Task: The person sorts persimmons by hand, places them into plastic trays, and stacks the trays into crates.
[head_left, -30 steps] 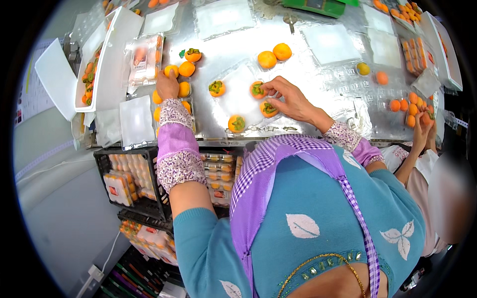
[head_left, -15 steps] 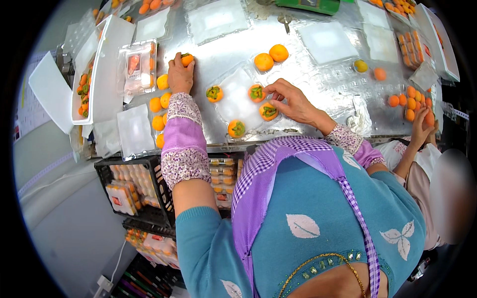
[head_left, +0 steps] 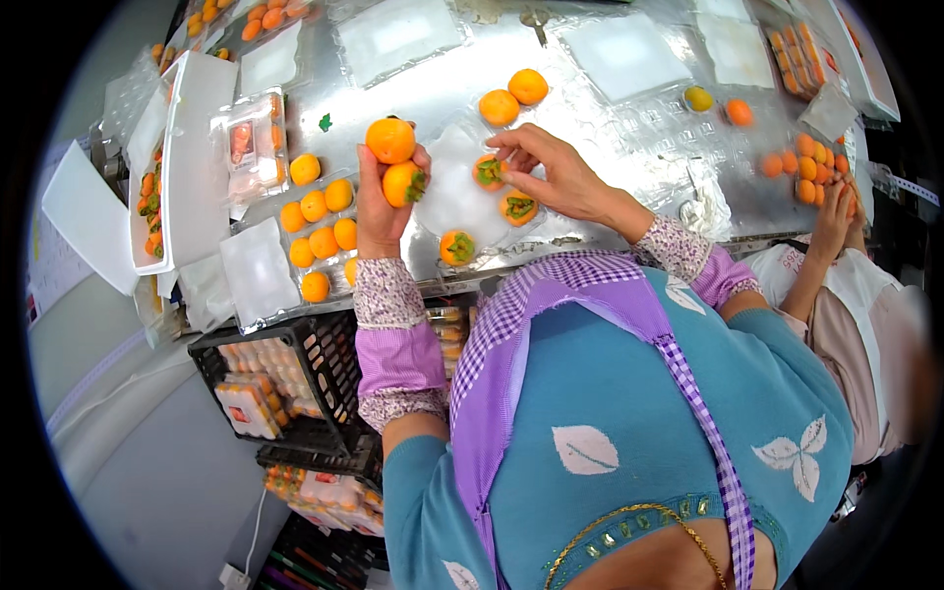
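My left hand (head_left: 386, 211) is raised over the table, its fingers wrapped round two orange persimmons, an upper one (head_left: 390, 141) and a lower one (head_left: 404, 184) with its green calyx to the right. My right hand (head_left: 562, 177) hovers at the lined clear tray (head_left: 442, 157), thumb and fingers apart beside a calyx-up persimmon (head_left: 489, 171); whether they touch it I cannot tell. Close by lie another persimmon (head_left: 518, 206) and one at the tray's near edge (head_left: 457, 248). Several persimmons (head_left: 323, 242) sit in rows to the left.
Two persimmons (head_left: 500, 107) lie beyond the tray. Lined trays (head_left: 398, 39) cover the far table, and a white foam box (head_left: 202, 147) stands left. A black crate (head_left: 334, 393) holds packed fruit below the edge. At right, a co-worker's hands (head_left: 836, 216) are near more fruit.
My left hand has come nearer and turned, now holding two persimmons. The persimmon from the tray's left side is gone from its place. My right hand stays by the same fruit.
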Action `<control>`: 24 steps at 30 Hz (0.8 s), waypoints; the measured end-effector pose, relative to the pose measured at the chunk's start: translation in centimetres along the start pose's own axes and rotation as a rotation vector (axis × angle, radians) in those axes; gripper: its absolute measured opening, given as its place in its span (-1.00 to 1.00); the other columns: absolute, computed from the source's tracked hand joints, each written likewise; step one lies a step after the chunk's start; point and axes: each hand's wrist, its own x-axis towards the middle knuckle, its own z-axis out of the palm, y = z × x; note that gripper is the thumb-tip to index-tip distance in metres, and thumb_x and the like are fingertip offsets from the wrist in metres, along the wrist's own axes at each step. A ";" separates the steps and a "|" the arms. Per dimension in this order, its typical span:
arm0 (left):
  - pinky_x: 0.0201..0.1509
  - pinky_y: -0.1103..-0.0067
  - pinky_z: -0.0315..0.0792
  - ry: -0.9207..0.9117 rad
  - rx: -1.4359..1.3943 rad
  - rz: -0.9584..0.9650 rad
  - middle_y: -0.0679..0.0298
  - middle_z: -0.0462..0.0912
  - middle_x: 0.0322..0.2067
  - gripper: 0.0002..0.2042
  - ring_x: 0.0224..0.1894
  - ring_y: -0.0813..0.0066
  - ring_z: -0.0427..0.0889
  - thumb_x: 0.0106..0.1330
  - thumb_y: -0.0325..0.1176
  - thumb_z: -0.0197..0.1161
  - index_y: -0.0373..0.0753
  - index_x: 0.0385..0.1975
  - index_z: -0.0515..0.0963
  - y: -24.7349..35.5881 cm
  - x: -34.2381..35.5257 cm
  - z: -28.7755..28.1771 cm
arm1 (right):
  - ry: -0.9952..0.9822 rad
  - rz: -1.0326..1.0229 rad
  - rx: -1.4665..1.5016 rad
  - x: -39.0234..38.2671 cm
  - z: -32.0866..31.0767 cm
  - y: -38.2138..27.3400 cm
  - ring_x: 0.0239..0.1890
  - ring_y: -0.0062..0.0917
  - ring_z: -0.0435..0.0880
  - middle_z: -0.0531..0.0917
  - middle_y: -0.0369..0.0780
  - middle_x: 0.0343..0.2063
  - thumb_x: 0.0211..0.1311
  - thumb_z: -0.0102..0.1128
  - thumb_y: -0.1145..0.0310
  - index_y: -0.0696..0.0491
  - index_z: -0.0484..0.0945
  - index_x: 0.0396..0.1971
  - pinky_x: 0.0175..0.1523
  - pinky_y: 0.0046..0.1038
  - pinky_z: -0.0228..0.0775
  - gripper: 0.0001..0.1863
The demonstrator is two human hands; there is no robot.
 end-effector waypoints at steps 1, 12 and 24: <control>-0.28 0.59 0.34 -0.041 -0.029 -0.016 0.25 0.47 -0.38 -0.41 -0.34 0.48 0.40 0.46 0.16 -0.28 -0.30 0.09 0.32 -0.6 -0.5 0.5 | 0.005 -0.007 0.021 0.2 0.0 -0.7 -0.31 -0.56 0.58 0.50 -0.22 -0.22 0.16 0.22 0.44 0.06 0.42 0.05 -0.17 -0.53 0.48 -0.58; -0.08 0.60 0.39 -0.098 -0.020 -0.050 0.22 0.45 -0.01 -0.41 -0.13 0.52 0.46 0.33 0.01 0.06 -0.33 0.19 0.28 -3.6 -4.2 4.7 | -0.066 -0.132 0.083 -0.1 -0.2 -3.3 -0.23 -0.61 0.57 0.46 -0.26 -0.08 0.08 0.30 0.48 -0.01 0.36 0.18 -0.09 -0.55 0.46 -0.40; -0.07 0.57 0.39 0.067 0.279 -0.185 0.21 0.58 -0.27 -0.58 -0.15 0.52 0.52 0.50 -0.06 -0.17 -0.33 -0.05 0.44 -3.8 -4.5 6.5 | -0.124 -0.072 0.103 -0.7 -0.8 -1.8 -0.07 -0.55 0.53 0.42 -0.24 -0.01 0.09 0.29 0.51 0.01 0.40 0.16 0.01 -0.53 0.47 -0.43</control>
